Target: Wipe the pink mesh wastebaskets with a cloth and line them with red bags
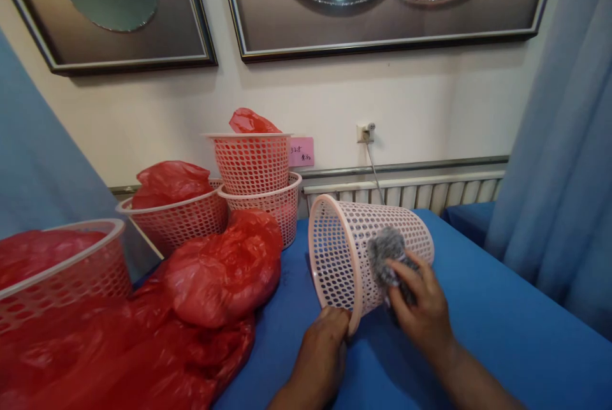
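A pale pink perforated plastic wastebasket [394, 215] lies on its side on the blue surface, its open mouth facing left. My left hand [325, 346] is closed round the lower part of its rim. In my right hand [423, 305] is a grey fuzzy cloth [386, 250], pressed against the outer wall of the basket. Part of the cloth is hidden behind my fingers.
Red plastic bags [224, 270] lie heaped at the left. Behind them stand more baskets, one [251, 164] stacked in another [282, 212]. A socket [366, 134] with a cable is on the wall above a radiator [459, 190]. A blue curtain [549, 142] hangs right.
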Tool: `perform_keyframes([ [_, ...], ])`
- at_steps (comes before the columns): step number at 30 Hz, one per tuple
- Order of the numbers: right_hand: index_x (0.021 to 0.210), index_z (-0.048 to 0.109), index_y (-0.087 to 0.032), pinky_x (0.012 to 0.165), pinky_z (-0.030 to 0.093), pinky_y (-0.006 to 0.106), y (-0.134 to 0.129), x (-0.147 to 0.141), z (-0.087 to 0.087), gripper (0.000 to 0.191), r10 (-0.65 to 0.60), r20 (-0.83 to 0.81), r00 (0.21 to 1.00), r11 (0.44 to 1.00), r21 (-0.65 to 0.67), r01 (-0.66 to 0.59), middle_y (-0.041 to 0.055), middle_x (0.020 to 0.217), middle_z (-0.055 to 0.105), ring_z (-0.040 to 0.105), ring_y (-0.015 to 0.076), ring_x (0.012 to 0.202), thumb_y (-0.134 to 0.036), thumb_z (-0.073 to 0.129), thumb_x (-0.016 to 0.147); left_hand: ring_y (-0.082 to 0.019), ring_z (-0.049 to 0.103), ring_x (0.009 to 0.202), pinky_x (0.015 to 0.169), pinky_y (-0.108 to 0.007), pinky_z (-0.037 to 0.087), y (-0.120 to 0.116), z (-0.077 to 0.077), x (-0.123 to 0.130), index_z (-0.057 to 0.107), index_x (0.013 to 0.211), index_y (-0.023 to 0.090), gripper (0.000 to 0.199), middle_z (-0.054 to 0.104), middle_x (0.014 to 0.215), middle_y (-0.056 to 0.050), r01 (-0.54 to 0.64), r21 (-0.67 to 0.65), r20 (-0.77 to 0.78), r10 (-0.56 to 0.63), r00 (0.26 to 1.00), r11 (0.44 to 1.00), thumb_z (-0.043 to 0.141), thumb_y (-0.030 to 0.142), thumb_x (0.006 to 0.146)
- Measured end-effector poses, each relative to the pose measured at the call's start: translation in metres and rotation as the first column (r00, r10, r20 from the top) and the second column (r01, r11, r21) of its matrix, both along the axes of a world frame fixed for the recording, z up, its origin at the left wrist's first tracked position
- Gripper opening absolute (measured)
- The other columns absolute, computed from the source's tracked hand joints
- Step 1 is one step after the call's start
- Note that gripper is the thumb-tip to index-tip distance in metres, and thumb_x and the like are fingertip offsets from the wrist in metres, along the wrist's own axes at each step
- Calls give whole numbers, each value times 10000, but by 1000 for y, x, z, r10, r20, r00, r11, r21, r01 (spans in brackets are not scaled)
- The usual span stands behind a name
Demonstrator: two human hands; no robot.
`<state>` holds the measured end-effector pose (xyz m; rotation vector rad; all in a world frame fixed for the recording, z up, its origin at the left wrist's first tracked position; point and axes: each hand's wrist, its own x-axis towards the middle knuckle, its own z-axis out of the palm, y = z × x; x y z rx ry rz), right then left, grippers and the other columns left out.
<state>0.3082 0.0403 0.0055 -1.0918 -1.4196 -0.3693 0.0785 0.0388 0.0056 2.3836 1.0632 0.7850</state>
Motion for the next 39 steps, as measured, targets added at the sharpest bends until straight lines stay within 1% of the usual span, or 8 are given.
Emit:
perform_keyframes([
  [4,1147,746,-195,1080,507,572,35,48,-3,347,-245,-318,916,965,-173,198,135,1205,676,656,316,1153,-433,601,941,-237,624,952,831,-331,479,0,-1,1,624,910,205,242,705,981,-68,7,36,-81,-4,997,999,441,47,918],
  [7,1132,753,-184,1087,496,562,37,54,-2,380,-267,-390,881,960,-189,207,134,1166,691,662,316,1129,-474,622,924,-252,619,961,837,-351,478,0,-5,3,639,941,197,235,711,994,-80,23,78,-136,-12,991,997,455,51,927],
  [12,1198,736,-253,1045,559,485,-6,2,1,284,32,-56,998,999,17,-31,119,1376,618,644,298,1255,-250,646,929,-270,625,977,860,-380,492,1,-12,4,657,977,171,236,720,1042,-116,18,82,-174,-3,985,996,442,73,971],
  [16,1284,707,-288,969,608,431,-27,-22,2,407,167,191,967,978,91,-187,109,1438,569,642,278,1259,-138,648,910,-268,634,1009,890,-378,504,2,-9,2,670,1030,182,236,728,1070,-106,-8,61,-165,18,986,998,441,127,1014],
  [23,1158,743,-222,1066,541,536,15,26,6,263,-168,-220,961,986,-56,160,125,1245,677,669,308,1188,-344,615,963,-286,644,1037,955,-430,517,-2,1,4,694,1046,191,250,737,1081,-109,-4,-5,-210,3,978,1000,478,111,949],
  [27,1138,736,-226,1063,550,526,13,24,3,242,-112,-159,981,994,-35,108,132,1299,653,664,308,1213,-319,619,948,-317,608,1242,1119,-496,470,-11,4,7,661,1268,222,380,682,1354,-125,24,-80,50,-20,999,997,684,243,890],
  [32,1264,674,-288,945,638,497,-17,-18,-1,403,159,217,963,985,25,-168,120,1392,594,675,312,1209,-141,605,895,-294,652,1224,1107,-459,511,-10,17,3,607,1407,211,477,698,1361,-123,79,-150,495,6,869,985,582,477,1011],
  [39,1299,664,-324,911,656,487,-20,-27,-5,449,146,249,958,986,45,-162,101,1375,600,686,311,1183,-137,598,896,-276,675,1196,1090,-413,521,-3,17,-8,656,1380,219,455,720,1313,-125,62,-52,369,-39,928,997,508,502,1056],
])
